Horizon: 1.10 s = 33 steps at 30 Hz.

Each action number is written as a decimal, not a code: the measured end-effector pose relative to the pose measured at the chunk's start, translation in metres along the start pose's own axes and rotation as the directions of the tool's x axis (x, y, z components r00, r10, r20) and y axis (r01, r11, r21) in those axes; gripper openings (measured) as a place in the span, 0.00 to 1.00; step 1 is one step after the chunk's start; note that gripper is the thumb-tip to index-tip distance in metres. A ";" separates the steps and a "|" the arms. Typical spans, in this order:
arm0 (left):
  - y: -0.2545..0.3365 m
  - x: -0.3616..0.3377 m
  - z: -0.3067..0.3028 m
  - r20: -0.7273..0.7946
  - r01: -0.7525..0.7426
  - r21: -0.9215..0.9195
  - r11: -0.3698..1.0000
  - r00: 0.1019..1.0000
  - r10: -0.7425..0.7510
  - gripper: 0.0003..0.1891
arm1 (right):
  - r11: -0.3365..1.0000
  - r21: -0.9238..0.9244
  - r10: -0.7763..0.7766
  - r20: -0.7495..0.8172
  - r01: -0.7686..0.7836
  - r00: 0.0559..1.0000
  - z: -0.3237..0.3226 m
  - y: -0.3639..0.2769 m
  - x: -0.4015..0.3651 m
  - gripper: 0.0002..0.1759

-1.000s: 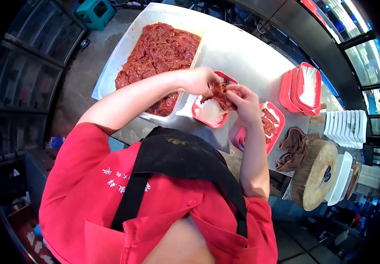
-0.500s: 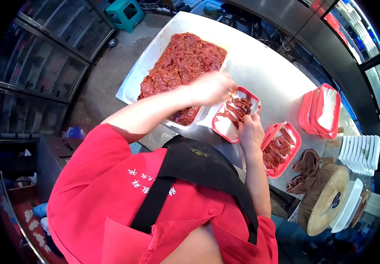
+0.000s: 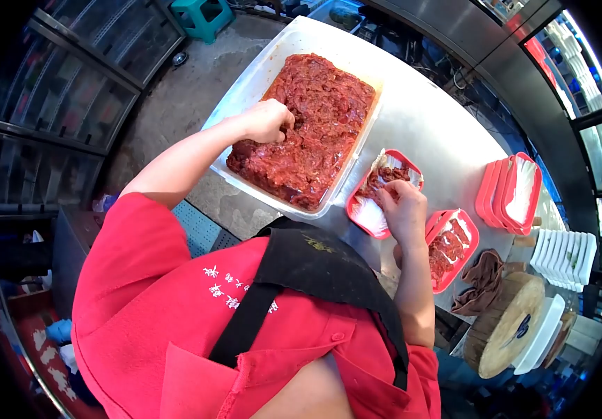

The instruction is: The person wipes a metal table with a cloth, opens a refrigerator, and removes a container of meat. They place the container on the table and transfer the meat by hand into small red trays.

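A clear plastic tub [image 3: 218, 167] holds a large mass of wet red raw meat [image 3: 322, 126]. My left hand [image 3: 267, 121] is over the tub's left part, its fingers curled down onto the meat; the fingertips are partly hidden. My right hand [image 3: 405, 209] reaches over a red-rimmed tray [image 3: 369, 220] with a white inside, fingers pinched on dark meat strips [image 3: 383, 177] lying there. Just right of that hand stands a second red-rimmed tray [image 3: 470, 253] with sliced meat [image 3: 447, 248] in it.
Stacked red trays [image 3: 521, 195] stand on the steel table [image 3: 426, 119] at right. Nearby are a brown cloth [image 3: 479, 283], a round wooden chopping block [image 3: 514, 325] and a row of white dishes [image 3: 562, 258]. A green stool [image 3: 203, 17] stands on the floor at upper left.
My left hand has moved left from above the tray to the meat in the tub. My right hand stays at the tray, now further over the meat strips. The view has shifted slightly.
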<state>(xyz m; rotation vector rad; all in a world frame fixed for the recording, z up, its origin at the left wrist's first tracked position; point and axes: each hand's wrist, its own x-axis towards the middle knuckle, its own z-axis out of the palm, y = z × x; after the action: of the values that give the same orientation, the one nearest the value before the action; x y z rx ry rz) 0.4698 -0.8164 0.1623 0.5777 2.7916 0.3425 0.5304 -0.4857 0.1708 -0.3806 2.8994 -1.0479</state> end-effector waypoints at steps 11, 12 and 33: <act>0.014 -0.019 -0.060 0.193 0.200 -0.879 0.433 0.979 -0.060 0.07 | 0.737 0.662 -0.211 0.035 0.135 0.977 0.046 -0.095 0.074 0.15; 0.018 -0.018 -0.060 0.221 0.236 -0.889 0.393 0.972 -0.083 0.07 | 0.741 0.657 -0.209 0.030 0.138 0.978 0.051 -0.098 0.077 0.15; 0.090 0.007 -0.047 0.018 0.054 -0.963 -0.264 0.990 0.140 0.06 | 0.330 0.932 0.106 0.120 -0.149 0.987 -0.003 -0.073 0.041 0.10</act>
<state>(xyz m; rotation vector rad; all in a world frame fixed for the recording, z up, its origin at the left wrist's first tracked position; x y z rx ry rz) 0.4813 -0.7412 0.2308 0.1450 1.2570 2.2071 0.5059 -0.5477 0.2212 -0.0669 1.6770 -2.3457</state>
